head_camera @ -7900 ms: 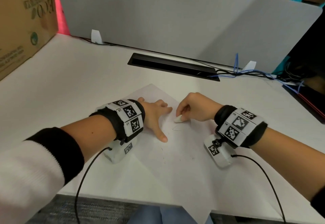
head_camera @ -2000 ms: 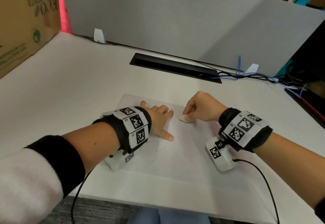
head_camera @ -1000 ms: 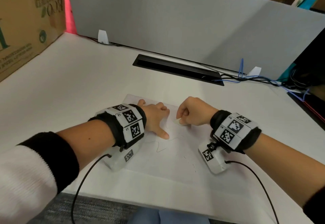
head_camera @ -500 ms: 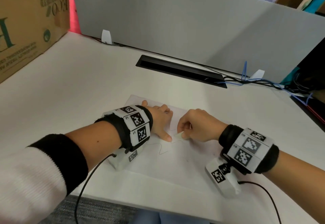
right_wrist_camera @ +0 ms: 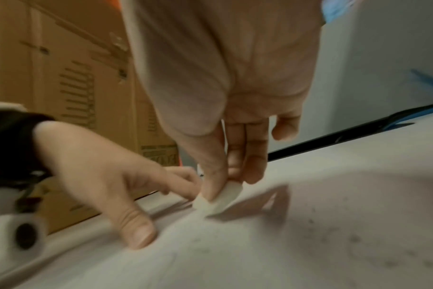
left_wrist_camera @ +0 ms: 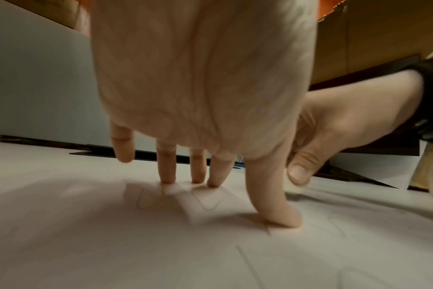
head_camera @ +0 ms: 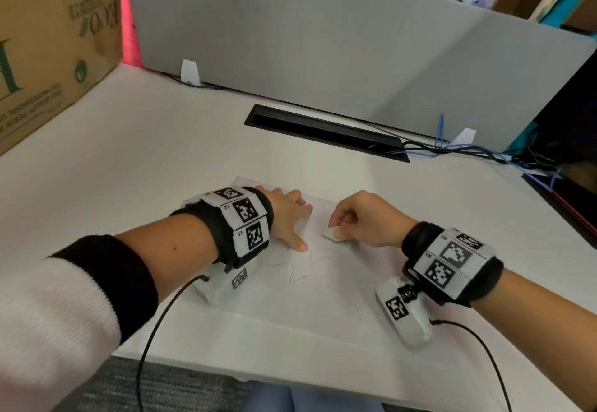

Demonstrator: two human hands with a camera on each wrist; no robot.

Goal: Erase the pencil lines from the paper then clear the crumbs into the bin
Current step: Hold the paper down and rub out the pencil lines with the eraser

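A white sheet of paper (head_camera: 316, 301) lies flat on the desk with a wavy pencil line (head_camera: 297, 269) near its middle. My left hand (head_camera: 287, 217) presses on the sheet's far left part with straight spread fingers (left_wrist_camera: 272, 205). My right hand (head_camera: 358, 221) pinches a small white eraser (head_camera: 332, 234) between thumb and fingers, its edge down on the paper just right of the left thumb. The eraser (right_wrist_camera: 220, 197) shows clearly in the right wrist view. Dark crumbs (right_wrist_camera: 334, 234) dot the paper on the right. No bin is in view.
A cardboard box (head_camera: 48, 40) stands at the far left of the white desk (head_camera: 129, 153). A grey partition (head_camera: 323, 40) closes the back, with a black cable slot (head_camera: 323, 130) and cables (head_camera: 468, 150) before it. The desk's near edge (head_camera: 193, 369) is close below the paper.
The right hand has shifted the eraser back and forth across the paper, now slightly up and right of half a second ago. The left hand keeps pressing the sheet. The head view drifted a little.
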